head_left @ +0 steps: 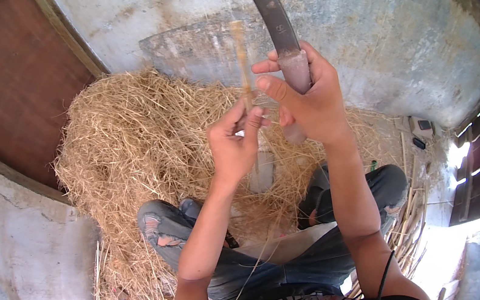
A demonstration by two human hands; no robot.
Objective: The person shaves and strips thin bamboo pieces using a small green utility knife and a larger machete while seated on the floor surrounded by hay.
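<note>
In the middle, my left hand [237,140] pinches a thin, pale stick [242,57] that looks like split bamboo; it stands nearly upright and its upper end is blurred. Just to the right, my right hand [313,100] holds a machete by its handle [295,71], with the thumb and some fingers loosely apart. The machete's dark, slightly curved blade [273,13] points up and runs out of the top of the picture. Stick and blade are apart. Below the hands, a greyish block [262,171] shows partly among the straw.
A big heap of dry straw [126,129] lies left of my hands. Behind stands a curved, stained concrete wall [370,27], with a brown panel [5,91] at left. Thin sticks [414,230] lie beside my right knee. Small dark objects [424,125] rest at far right.
</note>
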